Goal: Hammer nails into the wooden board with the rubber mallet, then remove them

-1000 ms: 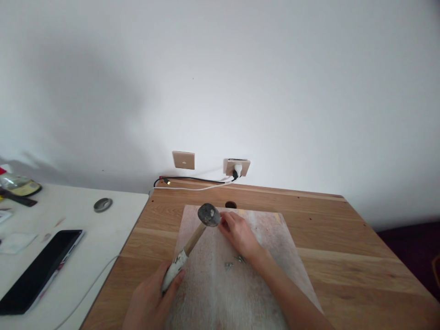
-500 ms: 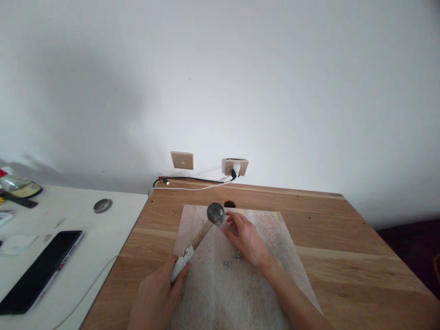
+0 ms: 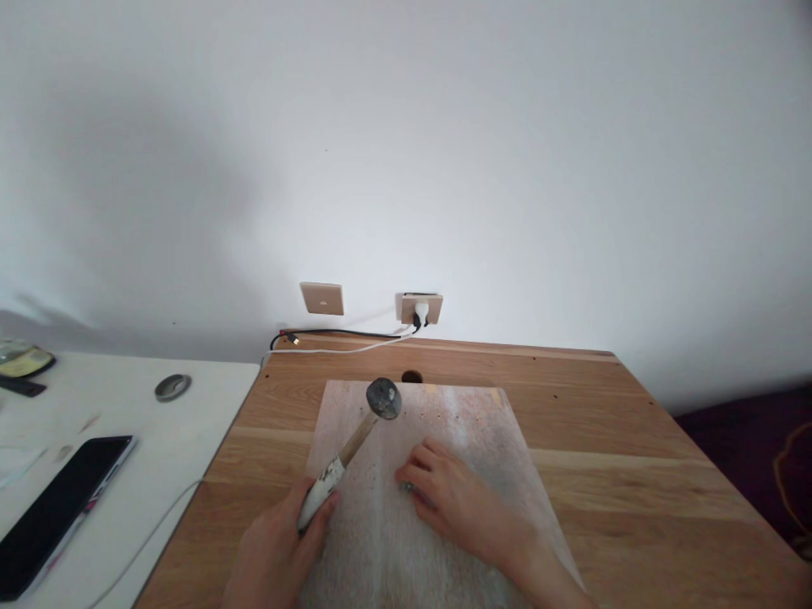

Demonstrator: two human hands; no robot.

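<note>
We have the hammer (image 3: 357, 438) in our left hand (image 3: 282, 529), the fingers wrapped round the white-covered end of its handle. Its long axis runs on a slant, from our left hand away toward the wall (image 3: 539, 194) and to the right, with the dark round head at the far end. The head shows over the far part of the worn board (image 3: 393, 558), which lies on the wooden counter (image 3: 634, 482); we cannot tell how high it hangs.

Our right hand (image 3: 447, 499) is low over the middle of the board, fingers curled, with small metal pieces (image 3: 406, 485) at the fingertips. Whether these are pinched or only touched, we cannot tell. They lie to the right of our left hand, nearer us than the hammer head and slightly right of it; our right hand is the closer one.

We can read no brand or writing. The bottle (image 3: 25, 359) at far left has a yellowish label too small to make out, and the wall plate (image 3: 322, 299) bears only a faint pale mark.
</note>
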